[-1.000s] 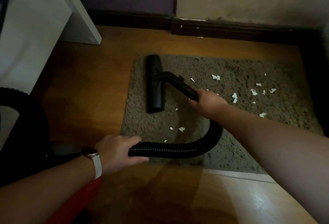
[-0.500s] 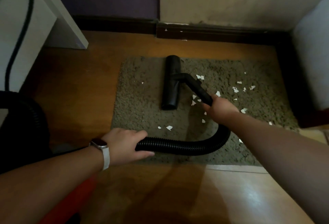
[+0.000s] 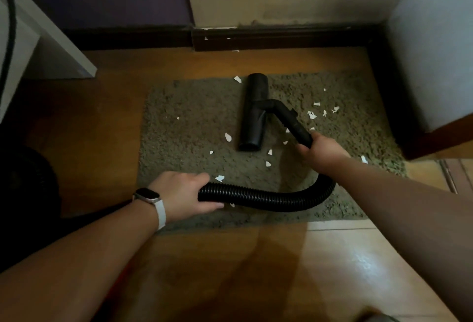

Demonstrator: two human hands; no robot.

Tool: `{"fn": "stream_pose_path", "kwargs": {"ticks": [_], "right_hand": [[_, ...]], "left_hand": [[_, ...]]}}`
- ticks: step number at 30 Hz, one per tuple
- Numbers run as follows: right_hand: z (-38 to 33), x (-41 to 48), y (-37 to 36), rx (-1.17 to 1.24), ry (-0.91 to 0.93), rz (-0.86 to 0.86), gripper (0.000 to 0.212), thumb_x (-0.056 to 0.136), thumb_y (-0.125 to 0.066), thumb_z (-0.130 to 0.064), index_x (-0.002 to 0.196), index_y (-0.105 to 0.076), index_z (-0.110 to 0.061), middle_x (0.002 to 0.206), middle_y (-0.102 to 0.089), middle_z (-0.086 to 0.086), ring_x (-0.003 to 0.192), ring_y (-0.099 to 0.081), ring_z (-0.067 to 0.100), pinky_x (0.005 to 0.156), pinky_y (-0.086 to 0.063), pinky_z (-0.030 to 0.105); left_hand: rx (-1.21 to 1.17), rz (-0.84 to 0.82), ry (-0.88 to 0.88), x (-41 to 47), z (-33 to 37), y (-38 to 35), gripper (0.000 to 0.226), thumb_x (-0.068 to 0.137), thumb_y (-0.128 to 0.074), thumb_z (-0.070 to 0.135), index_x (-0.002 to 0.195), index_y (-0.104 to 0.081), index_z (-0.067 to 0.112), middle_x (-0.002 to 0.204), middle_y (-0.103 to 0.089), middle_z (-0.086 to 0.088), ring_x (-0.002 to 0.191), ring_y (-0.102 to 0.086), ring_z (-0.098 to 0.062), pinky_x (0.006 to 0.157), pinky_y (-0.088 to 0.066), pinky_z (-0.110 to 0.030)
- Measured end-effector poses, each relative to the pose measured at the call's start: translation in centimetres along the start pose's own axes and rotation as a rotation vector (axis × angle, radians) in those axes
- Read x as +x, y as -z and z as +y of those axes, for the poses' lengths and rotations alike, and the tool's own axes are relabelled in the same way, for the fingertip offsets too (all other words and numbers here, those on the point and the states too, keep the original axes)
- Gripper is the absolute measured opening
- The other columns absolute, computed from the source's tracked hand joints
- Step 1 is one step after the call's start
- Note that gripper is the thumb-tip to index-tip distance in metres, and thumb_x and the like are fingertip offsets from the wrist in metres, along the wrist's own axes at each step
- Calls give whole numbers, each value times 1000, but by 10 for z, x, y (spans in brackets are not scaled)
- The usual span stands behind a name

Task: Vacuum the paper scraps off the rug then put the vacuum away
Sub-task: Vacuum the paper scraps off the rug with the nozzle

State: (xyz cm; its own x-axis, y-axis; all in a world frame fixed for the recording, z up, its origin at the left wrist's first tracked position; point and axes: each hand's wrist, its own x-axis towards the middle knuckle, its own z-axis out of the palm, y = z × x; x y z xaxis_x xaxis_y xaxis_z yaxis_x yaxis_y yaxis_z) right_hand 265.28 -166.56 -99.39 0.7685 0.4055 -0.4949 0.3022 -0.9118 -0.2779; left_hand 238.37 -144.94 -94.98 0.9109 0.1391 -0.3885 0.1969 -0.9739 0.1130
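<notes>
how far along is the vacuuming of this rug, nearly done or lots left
Little looks done: white paper scraps lie scattered over much of the shaggy grey-green rug, on both sides of the black T-shaped vacuum nozzle. In hand: the right hand grips the nozzle's tube and the left hand holds the black ribbed hose, nozzle flat on the rug. Left: most of the scraps, then putting the vacuum away.

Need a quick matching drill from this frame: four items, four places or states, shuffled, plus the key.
Items:
1. left hand
2. right hand
3. nozzle
4. watch

Places:
A. flat on the rug
B. on the left wrist
C. grip on the ribbed hose
D. grip on the rigid tube

Pairs: 1-C, 2-D, 3-A, 4-B
</notes>
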Motion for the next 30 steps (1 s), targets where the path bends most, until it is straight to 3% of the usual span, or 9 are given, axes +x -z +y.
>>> {"fn": "stream_pose_path", "kwargs": {"ticks": [5,14,21,30], "right_hand": [[24,-2,4,24,-26,25,37,97,-53,-47,120,-52,-18,83,-57,0,70,-56,17,67,-44,32],[17,-2,10,101,52,97,32,94,-54,-52,104,-56,-22,79,-60,0,70,-59,18,61,-42,31],[-21,16,31,140,148,122,31,95,-55,-50,104,-55,-21,81,-63,3,70,-62,20,61,-50,33],[-76,61,44,180,156,21,28,96,-55,-42,109,-56,-17,89,-62,5,73,-64,20,54,-44,28]], "left_hand": [[7,66,8,8,17,-12,58,79,-30,85,102,-49,35,90,-61,15,80,-62,-9,72,-55,-31],[-2,83,8,0,27,-9,65,82,-32,83,120,-49,33,99,-63,15,86,-63,-8,72,-55,-29],[-40,136,78,0,13,0,67,72,-22,87,104,-51,36,86,-59,16,77,-59,-5,63,-48,-23],[-117,72,236,-5,-2,7,53,80,-37,84,102,-48,37,85,-54,17,78,-55,-5,63,-43,-24]]}}
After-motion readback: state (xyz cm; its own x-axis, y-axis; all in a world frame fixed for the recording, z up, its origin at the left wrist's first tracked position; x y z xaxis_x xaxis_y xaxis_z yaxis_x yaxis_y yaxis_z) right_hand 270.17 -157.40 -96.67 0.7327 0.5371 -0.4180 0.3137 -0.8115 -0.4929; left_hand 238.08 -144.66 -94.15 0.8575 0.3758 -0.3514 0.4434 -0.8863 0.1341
